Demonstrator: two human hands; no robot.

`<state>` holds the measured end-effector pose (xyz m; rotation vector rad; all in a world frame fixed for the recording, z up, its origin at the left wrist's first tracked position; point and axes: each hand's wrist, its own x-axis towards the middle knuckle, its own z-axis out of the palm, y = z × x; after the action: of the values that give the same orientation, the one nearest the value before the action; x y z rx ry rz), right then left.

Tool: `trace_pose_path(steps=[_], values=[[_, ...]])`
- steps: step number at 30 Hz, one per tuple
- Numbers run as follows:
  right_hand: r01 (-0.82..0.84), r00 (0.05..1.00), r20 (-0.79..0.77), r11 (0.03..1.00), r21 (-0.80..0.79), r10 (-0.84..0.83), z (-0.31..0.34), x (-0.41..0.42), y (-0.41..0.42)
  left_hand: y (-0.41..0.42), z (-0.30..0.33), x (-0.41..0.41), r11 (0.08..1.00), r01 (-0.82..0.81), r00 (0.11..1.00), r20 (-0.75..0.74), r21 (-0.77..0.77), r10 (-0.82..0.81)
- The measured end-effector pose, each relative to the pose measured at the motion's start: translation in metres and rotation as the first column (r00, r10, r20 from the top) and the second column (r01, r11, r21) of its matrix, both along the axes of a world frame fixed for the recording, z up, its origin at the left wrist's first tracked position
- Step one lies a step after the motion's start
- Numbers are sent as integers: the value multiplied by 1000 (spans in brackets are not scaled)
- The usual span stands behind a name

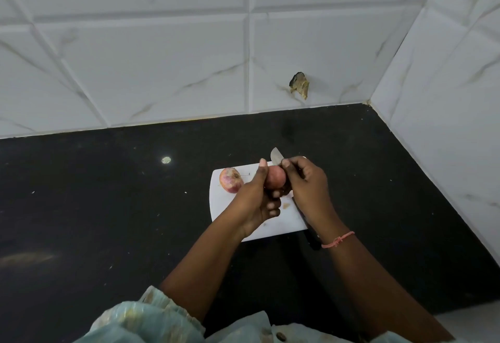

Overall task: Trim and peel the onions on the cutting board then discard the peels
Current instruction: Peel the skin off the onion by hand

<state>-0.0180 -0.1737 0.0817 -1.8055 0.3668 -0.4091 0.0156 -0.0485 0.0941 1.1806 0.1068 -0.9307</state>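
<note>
Onions are the subject here, two of them, seen from a single head-worn camera looking down at a dark worktop.

One onion (pixel 275 177) is lifted just above a white cutting board (pixel 273 223), near the board's far edge. The left hand (pixel 257 199) cups it, thumb up along its left side and fingers curled underneath. The right hand (pixel 304 183) is wrapped around a knife (pixel 276 156), whose pale blade tip rises behind the onion's top; the thumb presses beside the blade against the onion. Whether the edge has entered the flesh is hidden by the fingers. A dark knife-like shape lies on the board's right edge under the right wrist, too hidden to tell exactly what it is.

The second onion (pixel 230 180), reddish and papery, rests on the board's far left corner, untouched and apart from both hands.

The board sits toward the far right part of the worktop, short of the white tiled wall (pixel 162 58), which has a chipped hole (pixel 299 85).

As a judgement: the held onion is firm and light, with a dry, brittle skin that is smooth and liable to slip. It looks best held around its middle, fingertips clear of the ends. The skin should lift most easily from a trimmed end, caught between thumb and blade.
</note>
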Motion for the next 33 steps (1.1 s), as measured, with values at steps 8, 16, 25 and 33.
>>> trace_pose_path(steps=[8,16,25,33], values=[[-303,953,-12,952,34,304,-11,-12,4,4,2,15,987,67,995,69,145,-77],[-224,974,-14,974,19,225,-6,-10,15,-1,3,3,966,-53,932,360,252,-43],[-241,971,1,970,22,241,-9,-17,14,3,-2,16,975,-140,977,186,174,107],[-28,977,-189,937,347,99,-13,-10,9,-3,-16,19,929,-196,921,383,315,65]])
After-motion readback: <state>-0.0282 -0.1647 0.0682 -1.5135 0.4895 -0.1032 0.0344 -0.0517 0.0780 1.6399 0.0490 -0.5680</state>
